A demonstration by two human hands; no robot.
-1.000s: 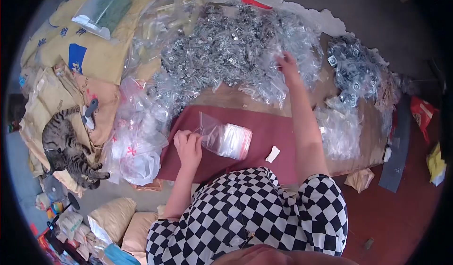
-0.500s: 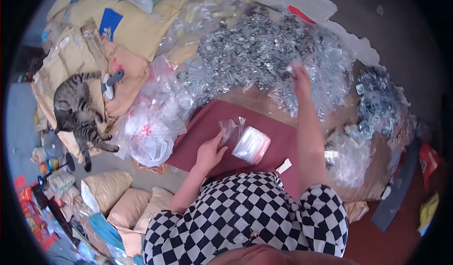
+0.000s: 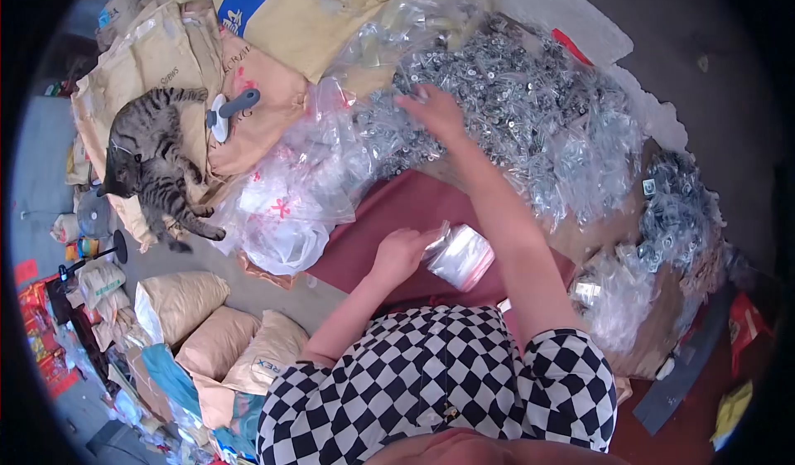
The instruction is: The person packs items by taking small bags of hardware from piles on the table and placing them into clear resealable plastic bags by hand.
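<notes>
My left hand (image 3: 401, 255) is over the dark red cloth (image 3: 364, 254), its fingers pinched on the edge of a clear plastic bag (image 3: 438, 238). Right beside it lies a stack of clear zip bags (image 3: 464, 260) with a reddish edge. My right hand (image 3: 439, 115) reaches over a large heap of small clear bags of metal hardware (image 3: 513, 92). Its fingers are stretched out to the left and slightly blurred, with no held thing that I can make out.
A tabby cat (image 3: 153, 154) lies on paper sacks at the left, near a grey-handled tool (image 3: 232, 113). White plastic bags (image 3: 286, 204) bunch left of the cloth. More bagged hardware (image 3: 675, 208) sits at right. Filled sacks (image 3: 219, 341) stand lower left.
My right hand has swept left across the heap. My left hand has come closer to the stack of zip bags, still with a clear bag. The whole view has shifted a little.
</notes>
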